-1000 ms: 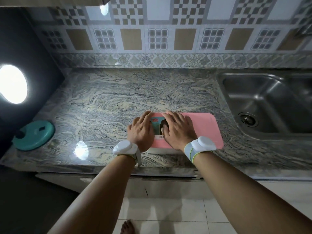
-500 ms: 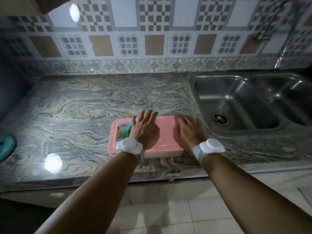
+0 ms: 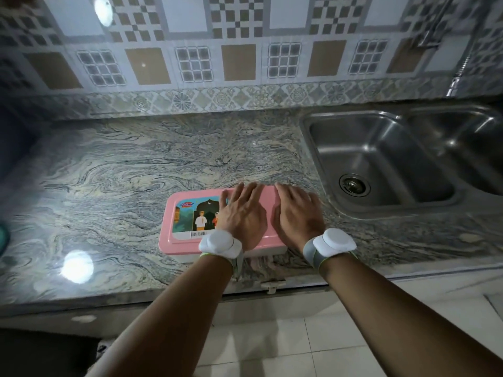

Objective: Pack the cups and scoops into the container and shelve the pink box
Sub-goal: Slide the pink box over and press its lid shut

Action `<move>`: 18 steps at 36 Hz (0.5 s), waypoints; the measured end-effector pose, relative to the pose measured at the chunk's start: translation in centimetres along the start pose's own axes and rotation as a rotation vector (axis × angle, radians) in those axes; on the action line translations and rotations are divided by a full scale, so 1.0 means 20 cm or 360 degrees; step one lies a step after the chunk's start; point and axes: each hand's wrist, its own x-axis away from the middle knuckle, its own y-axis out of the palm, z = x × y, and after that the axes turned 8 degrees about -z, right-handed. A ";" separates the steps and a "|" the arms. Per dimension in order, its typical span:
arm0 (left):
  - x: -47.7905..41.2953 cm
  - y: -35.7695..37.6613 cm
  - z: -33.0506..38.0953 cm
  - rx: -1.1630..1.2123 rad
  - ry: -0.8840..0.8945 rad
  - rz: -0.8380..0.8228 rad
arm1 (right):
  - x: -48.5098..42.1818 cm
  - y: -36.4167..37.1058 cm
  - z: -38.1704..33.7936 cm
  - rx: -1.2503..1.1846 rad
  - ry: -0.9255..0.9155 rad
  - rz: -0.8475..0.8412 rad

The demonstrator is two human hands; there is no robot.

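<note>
The pink box (image 3: 187, 210), a flat lidded container with a colourful picture label on its left half, lies near the front edge of the marble counter. Both palms press flat on its lid. My left hand (image 3: 242, 216) rests on the middle of the lid, fingers spread and covering part of the label. My right hand (image 3: 298, 216) lies on the lid's right end, fingers pointing to the wall. Neither hand wraps around the box. No cups or scoops show; the closed lid hides the inside.
The marble counter (image 3: 136, 164) runs left of a steel double sink (image 3: 381, 159) with a drain. A tiled wall stands behind. A teal object (image 3: 3, 238) peeks in at the left edge. White floor tiles lie below the counter edge.
Both hands have slid rightward along the lid, uncovering the picture label at its left end. The view has swung to the right, so the teal object is nearly out of frame.
</note>
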 end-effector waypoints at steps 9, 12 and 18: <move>-0.02 -0.05 -0.02 0.0138 0.0019 -0.0180 | 0.00 -0.08 -0.03 0.0049 0.0090 -0.0343; 0.02 -0.13 -0.10 0.0246 0.0024 -0.0200 | -0.01 -0.11 -0.07 0.0104 0.0119 -0.0391; 0.22 -0.26 -0.36 0.0081 -0.0198 -0.0214 | 0.02 -0.13 -0.14 0.0017 -0.0170 -0.0207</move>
